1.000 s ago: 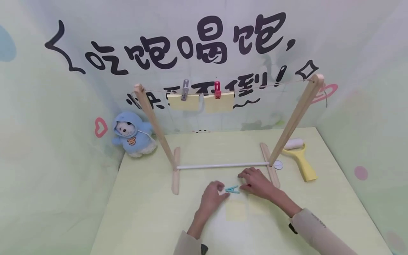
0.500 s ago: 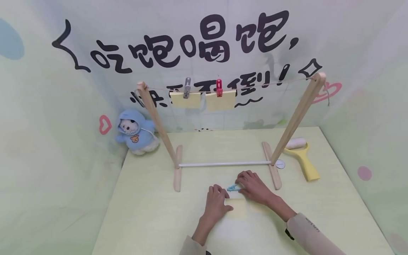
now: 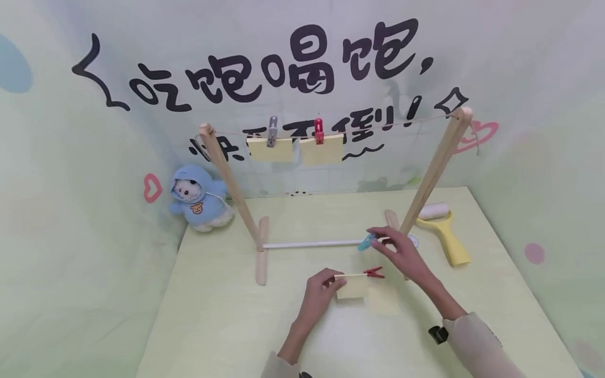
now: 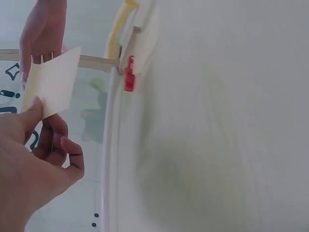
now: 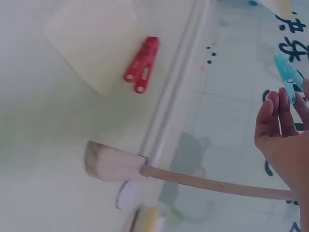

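Note:
My left hand (image 3: 315,296) pinches a pale yellow sticky note (image 3: 351,289) by its upper left edge, thumb in front. In the left wrist view the note (image 4: 55,87) stands raised in those fingers. My right hand (image 3: 405,254) pinches a light blue clothespin (image 3: 366,242) by its handle end, in front of the rack's right post; the right wrist view has the clothespin (image 5: 286,72) at its right edge. A red clothespin (image 3: 375,272) lies on the table beside the held note, near a second yellow note (image 3: 384,300) lying flat.
A wooden rack (image 3: 231,184) with a string stands behind my hands, a white rod (image 3: 312,244) along its base. Two notes (image 3: 270,152) hang from the string under a grey clothespin (image 3: 272,131) and a red one. A plush toy (image 3: 200,199) sits left; a yellow lint roller (image 3: 449,239) lies right.
My right hand has lifted the blue clothespin and carried it up towards the right post. My left hand has moved from beside the clothespin to the note and raised it off the table.

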{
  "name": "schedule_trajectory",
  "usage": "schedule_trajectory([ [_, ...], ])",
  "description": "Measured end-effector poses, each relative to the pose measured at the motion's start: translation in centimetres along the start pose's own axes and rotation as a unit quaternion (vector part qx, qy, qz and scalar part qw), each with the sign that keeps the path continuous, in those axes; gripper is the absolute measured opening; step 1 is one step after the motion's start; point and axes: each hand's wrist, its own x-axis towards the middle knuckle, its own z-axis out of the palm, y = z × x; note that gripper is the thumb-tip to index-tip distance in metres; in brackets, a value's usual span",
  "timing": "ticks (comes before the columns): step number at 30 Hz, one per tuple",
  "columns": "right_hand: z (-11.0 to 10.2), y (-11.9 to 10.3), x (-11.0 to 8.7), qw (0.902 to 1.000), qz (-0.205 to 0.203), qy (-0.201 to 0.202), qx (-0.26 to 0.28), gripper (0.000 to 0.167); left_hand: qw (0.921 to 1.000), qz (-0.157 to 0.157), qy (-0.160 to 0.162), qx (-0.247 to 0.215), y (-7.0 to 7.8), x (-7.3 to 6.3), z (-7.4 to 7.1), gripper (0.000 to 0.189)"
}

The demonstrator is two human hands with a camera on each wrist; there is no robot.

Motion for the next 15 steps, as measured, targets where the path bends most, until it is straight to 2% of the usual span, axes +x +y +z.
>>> schedule_trajectory([
  [4,-2.8,-3.5,1.1,0.9995,0.001,0.031,0.001,0.037,0.9934,-0.059,0.072,-0.067,3.8,1.5,0.4,0.017],
  [6,-4.2,-5.6,1.8,0.9991,-0.009,0.042,-0.002,0.036,0.988,-0.063,0.109,-0.09,5.6,2.4,0.4,0.016],
  [8,-5.5,-7.9,2.6,0.9984,-0.026,0.05,0.007,0.034,0.985,-0.05,0.132,-0.099,7.3,3.3,0.3,0.014],
  [11,-7.3,-11.3,3.8,0.9948,-0.078,0.066,-0.007,0.036,0.9845,-0.032,0.144,-0.095,9.7,4.5,0.0,0.014],
  [15,-9.5,-15.7,5.1,0.9826,-0.151,0.091,-0.058,0.033,0.9863,-0.022,0.135,-0.093,12.5,5.5,-0.6,0.015],
])
